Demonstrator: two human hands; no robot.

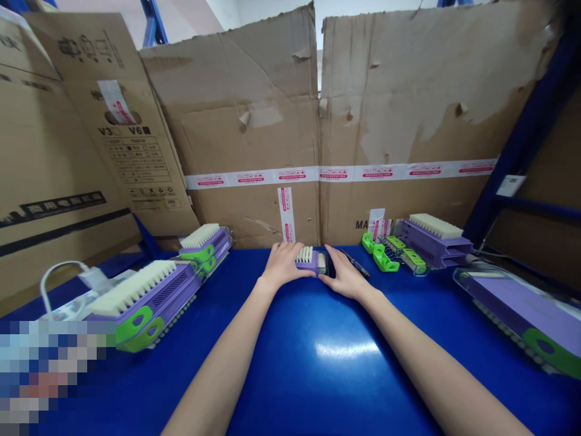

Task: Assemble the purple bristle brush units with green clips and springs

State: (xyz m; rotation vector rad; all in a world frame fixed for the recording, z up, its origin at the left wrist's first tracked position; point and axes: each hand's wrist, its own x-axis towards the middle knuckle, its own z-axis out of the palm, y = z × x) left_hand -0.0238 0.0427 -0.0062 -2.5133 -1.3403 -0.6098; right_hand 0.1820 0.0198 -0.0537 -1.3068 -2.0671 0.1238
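Both hands meet at the far middle of the blue bench (318, 363). The left hand (284, 263) and the right hand (345, 275) clasp a small purple brush block (310, 259) from either side, and it rests on the bench with its pale bristles up. Flattened cardboard boxes (254, 121) stand as a wall just behind; what they hold cannot be told. At the right, a clear tray (472, 280) holds a long purple brush (521, 309) with a green grip. Farther back sit stacked purple brush blocks (436, 239) and green clips (381, 257), and a dark pen (356, 263) lies just beside the right hand. On the left lie two long purple brushes (145, 297), well apart from the hands.
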